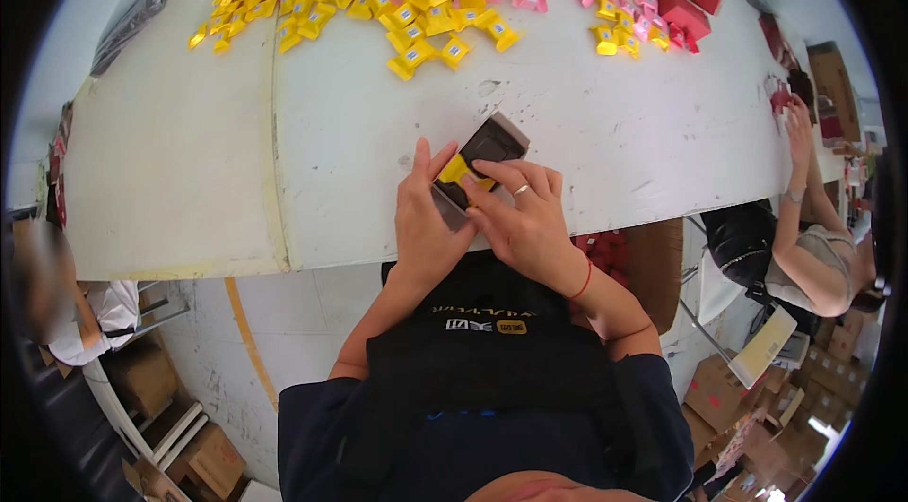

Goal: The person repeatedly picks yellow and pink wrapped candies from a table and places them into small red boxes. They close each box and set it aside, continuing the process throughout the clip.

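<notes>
An open small box point(512, 130) with a black insert lies tilted on the white table point(340, 147), close to its front edge. My left hand point(431, 211) holds the box along its left side, thumb low and fingers up. With thumb and fingers, my right hand point(521, 208) grips a yellow wrapped packet point(455, 172) in the lower part of the insert; a ring and a red string are on this hand. The upper part of the insert shows black. Many loose yellow packets point(411, 57) and pink packets point(530, 0) lie beyond the box.
Red boxes point(684, 13) stand at the back right of the pile. Below the table edge at the right is a cardboard carton point(654, 268) with red items. One person point(816, 247) works at the right; another sits at the far left. A taped seam point(273, 147) crosses the table.
</notes>
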`<control>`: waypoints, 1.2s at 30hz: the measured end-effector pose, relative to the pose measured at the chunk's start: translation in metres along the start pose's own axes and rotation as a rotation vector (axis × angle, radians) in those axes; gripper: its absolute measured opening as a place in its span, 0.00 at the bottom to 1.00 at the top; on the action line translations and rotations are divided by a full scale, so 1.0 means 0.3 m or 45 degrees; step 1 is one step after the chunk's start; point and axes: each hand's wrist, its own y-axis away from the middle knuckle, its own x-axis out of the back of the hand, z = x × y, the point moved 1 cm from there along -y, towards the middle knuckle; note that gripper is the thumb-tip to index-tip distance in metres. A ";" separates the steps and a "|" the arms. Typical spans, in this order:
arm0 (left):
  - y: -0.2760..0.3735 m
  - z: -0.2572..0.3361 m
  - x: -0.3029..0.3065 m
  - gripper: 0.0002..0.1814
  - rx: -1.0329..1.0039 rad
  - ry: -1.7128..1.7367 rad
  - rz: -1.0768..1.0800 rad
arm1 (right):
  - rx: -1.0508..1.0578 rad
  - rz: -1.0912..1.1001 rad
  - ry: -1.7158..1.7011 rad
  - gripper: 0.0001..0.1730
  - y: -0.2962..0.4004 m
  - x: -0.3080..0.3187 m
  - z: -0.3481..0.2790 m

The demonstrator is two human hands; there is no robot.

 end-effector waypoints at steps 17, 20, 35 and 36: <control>-0.001 -0.012 0.044 0.56 0.031 0.119 -0.134 | -0.417 0.246 0.348 0.17 -0.386 0.021 0.797; -0.004 -0.010 0.047 0.56 0.011 0.073 -0.099 | -0.438 0.312 -0.354 0.12 -0.261 0.113 0.399; -0.024 0.001 0.047 0.59 -0.103 0.045 -0.125 | -0.190 0.055 -0.083 0.23 -0.018 0.027 0.038; -0.023 0.001 0.047 0.59 -0.105 0.044 -0.121 | -0.148 0.020 -0.036 0.23 -0.021 0.027 0.043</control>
